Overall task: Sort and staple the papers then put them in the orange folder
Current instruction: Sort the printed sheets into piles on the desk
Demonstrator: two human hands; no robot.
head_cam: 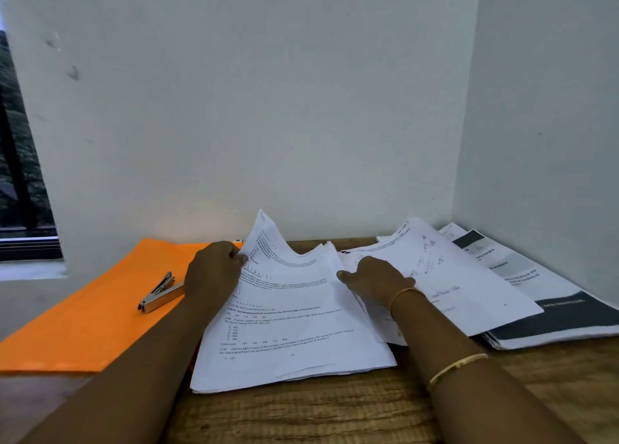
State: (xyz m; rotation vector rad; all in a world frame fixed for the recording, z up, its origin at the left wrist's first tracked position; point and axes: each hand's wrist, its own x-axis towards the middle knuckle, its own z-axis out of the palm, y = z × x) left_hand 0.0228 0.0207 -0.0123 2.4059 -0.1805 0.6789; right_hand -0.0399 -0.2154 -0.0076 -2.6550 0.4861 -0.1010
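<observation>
Nearest, at the bottom of the frame, the wooden table (301, 413) shows a coarse brown grain, and this front strip is the one bare stretch of it. Both forearms reach up across it from the lower corners. The arm on the right wears two thin gold bangles (457, 366).

Just beyond, at centre, lies a thick stack of papers (288, 336): white sheets with black print, their front edges slightly fanned. The left hand (212, 273) grips the left edge of the top sheets (278, 259) with curled fingers. It lifts them so that they bow and one corner stands up in a peak. The right hand (375, 281) lies knuckles up at the stack's right edge, thumb pointing left against the paper. Its fingers are hidden, so I cannot tell whether they hold a sheet.

Left of the stack, the orange folder (83, 326) lies flat and closed, matte, its right side tucked under the left arm and the stack. A metal stapler (160, 293) rests on its cover, close to the left wrist.

Right of centre, a second pile (462, 286) of loose white sheets, some bearing handwriting, overlaps booklets (552, 313) with dark grey bands that run to the right edge of the frame.

Farthest off, pale walls (301, 92) meet in a corner hard behind the papers, and a dark window (20, 175) fills the left edge.
</observation>
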